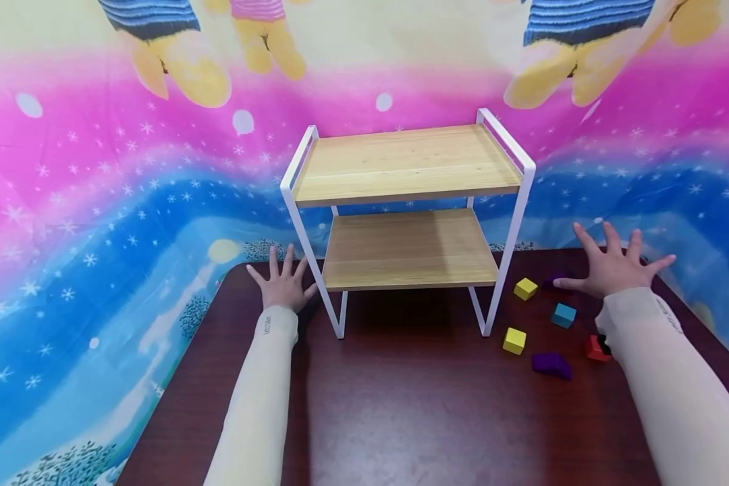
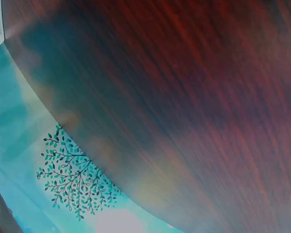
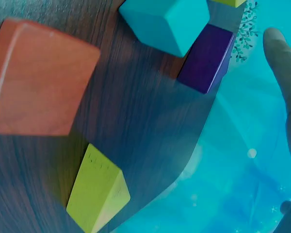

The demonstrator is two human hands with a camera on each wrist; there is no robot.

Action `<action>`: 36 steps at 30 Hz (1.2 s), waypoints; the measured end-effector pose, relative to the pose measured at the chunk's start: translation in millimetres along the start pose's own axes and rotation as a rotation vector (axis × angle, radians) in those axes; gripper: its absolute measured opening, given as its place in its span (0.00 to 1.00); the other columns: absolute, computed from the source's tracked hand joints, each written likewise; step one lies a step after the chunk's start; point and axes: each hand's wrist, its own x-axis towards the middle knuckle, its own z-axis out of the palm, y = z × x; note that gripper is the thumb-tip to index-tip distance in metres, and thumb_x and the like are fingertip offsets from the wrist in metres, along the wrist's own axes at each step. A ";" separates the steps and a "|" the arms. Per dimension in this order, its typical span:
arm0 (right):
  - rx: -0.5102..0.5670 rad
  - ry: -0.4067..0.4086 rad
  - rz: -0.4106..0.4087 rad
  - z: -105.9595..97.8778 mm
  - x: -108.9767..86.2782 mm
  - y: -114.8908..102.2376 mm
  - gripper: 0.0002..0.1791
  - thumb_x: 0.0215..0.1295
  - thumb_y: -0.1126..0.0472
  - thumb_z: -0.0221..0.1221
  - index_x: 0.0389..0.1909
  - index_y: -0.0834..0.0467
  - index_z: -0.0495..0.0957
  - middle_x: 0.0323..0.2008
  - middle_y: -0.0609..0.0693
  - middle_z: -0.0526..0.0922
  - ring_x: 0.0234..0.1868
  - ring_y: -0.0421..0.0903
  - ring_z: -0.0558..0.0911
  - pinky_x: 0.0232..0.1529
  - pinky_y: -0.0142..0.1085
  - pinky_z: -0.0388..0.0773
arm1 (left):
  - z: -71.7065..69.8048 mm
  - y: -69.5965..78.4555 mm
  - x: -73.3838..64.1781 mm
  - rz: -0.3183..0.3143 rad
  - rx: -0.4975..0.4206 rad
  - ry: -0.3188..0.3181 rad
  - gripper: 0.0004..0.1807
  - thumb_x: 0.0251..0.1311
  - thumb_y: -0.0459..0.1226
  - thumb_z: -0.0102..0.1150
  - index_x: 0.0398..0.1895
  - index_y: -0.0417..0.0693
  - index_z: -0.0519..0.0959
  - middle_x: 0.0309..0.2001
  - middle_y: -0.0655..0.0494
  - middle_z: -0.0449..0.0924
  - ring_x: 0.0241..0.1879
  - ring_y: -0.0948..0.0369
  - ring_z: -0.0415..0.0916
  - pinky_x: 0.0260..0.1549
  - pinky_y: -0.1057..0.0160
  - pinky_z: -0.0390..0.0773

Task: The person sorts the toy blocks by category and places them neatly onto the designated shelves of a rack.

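A two-tier shelf (image 1: 407,165) with wooden boards and a white frame stands at the back of the table. Beside its left legs my left hand (image 1: 283,289) is held with fingers spread, holding nothing. My right hand (image 1: 618,270), fingers also splayed, hangs over the blocks right of the shelf and grips none. Around it lie a teal cube (image 1: 563,315), a yellow cube (image 1: 525,289), a second yellow cube (image 1: 514,341) and a purple block (image 1: 551,365). The right sleeve partly covers a red block (image 1: 597,348). In the right wrist view a yellow-green wedge block (image 3: 94,191) shows too.
The dark wood table (image 1: 413,412) has a rounded edge at its back left corner. A colourful printed cloth (image 1: 127,202) hangs behind and along both sides. The shelf's lower board (image 1: 410,250) sits above the tabletop, between white legs.
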 end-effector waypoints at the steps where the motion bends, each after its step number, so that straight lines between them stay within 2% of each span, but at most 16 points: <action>1: -0.001 0.001 -0.001 3.4 3.0 3.8 0.68 0.54 0.36 0.71 0.82 0.48 0.33 0.77 0.73 0.32 0.71 0.79 0.21 0.48 0.82 0.16 | 0.0 -0.1 -0.3 0.005 0.004 0.001 0.44 0.67 0.71 0.41 0.82 0.67 0.51 0.83 0.52 0.33 0.79 0.40 0.25 0.62 0.18 0.35; 5: 0.003 0.006 -0.003 13.0 12.7 14.2 0.68 0.53 0.28 0.66 0.82 0.44 0.31 0.78 0.71 0.31 0.72 0.78 0.21 0.47 0.81 0.13 | -0.6 0.3 -0.5 0.019 0.019 0.004 0.43 0.67 0.70 0.41 0.82 0.67 0.53 0.83 0.52 0.33 0.79 0.40 0.25 0.63 0.19 0.38; 10: 0.013 0.009 -0.010 15.5 14.3 15.6 0.67 0.53 0.24 0.62 0.82 0.44 0.32 0.78 0.70 0.30 0.72 0.79 0.22 0.47 0.81 0.13 | -3.7 2.6 -1.2 0.047 -0.032 0.054 0.44 0.67 0.70 0.44 0.82 0.69 0.50 0.83 0.52 0.35 0.80 0.41 0.28 0.62 0.18 0.35; 14: 0.024 0.012 -0.017 17.2 12.3 14.3 0.65 0.56 0.25 0.61 0.82 0.45 0.33 0.78 0.70 0.31 0.72 0.79 0.22 0.48 0.81 0.13 | -7.8 6.0 -5.5 0.074 -0.089 0.093 0.45 0.67 0.68 0.47 0.83 0.71 0.46 0.83 0.53 0.35 0.80 0.43 0.27 0.61 0.18 0.32; 17: 0.028 0.009 -0.022 17.8 10.1 11.9 0.63 0.58 0.24 0.58 0.82 0.45 0.34 0.78 0.71 0.31 0.72 0.79 0.22 0.49 0.81 0.13 | -12.0 6.6 -10.9 0.065 -0.107 0.088 0.45 0.67 0.67 0.48 0.83 0.69 0.47 0.83 0.53 0.35 0.80 0.44 0.24 0.62 0.18 0.34; 20: 0.030 -0.006 -0.029 17.6 7.6 8.0 0.61 0.60 0.22 0.54 0.82 0.46 0.34 0.78 0.71 0.31 0.72 0.78 0.21 0.49 0.81 0.13 | -17.2 5.6 -16.4 0.055 -0.109 0.087 0.44 0.67 0.67 0.49 0.82 0.66 0.51 0.83 0.52 0.37 0.80 0.44 0.25 0.62 0.18 0.34; 24: 0.035 -0.021 -0.039 16.7 3.9 3.2 0.57 0.64 0.27 0.54 0.83 0.47 0.37 0.77 0.71 0.32 0.72 0.77 0.20 0.49 0.81 0.13 | -25.9 4.6 -24.4 0.058 -0.103 0.116 0.43 0.68 0.65 0.51 0.82 0.63 0.55 0.83 0.52 0.40 0.80 0.45 0.28 0.63 0.19 0.31; 30: 0.063 -0.023 -0.041 17.8 -1.4 1.6 0.54 0.67 0.31 0.55 0.82 0.49 0.38 0.77 0.72 0.33 0.72 0.77 0.21 0.49 0.81 0.13 | -39.0 5.2 -34.7 0.067 -0.116 0.124 0.43 0.69 0.65 0.49 0.82 0.63 0.53 0.83 0.54 0.35 0.80 0.47 0.23 0.63 0.21 0.25; 36: 0.070 -0.024 -0.049 18.7 -8.0 0.9 0.54 0.68 0.29 0.53 0.82 0.50 0.39 0.77 0.72 0.32 0.72 0.78 0.22 0.49 0.83 0.16 | -48.4 2.7 -44.4 0.065 -0.150 0.127 0.44 0.69 0.64 0.49 0.83 0.61 0.51 0.83 0.53 0.34 0.81 0.46 0.26 0.64 0.21 0.27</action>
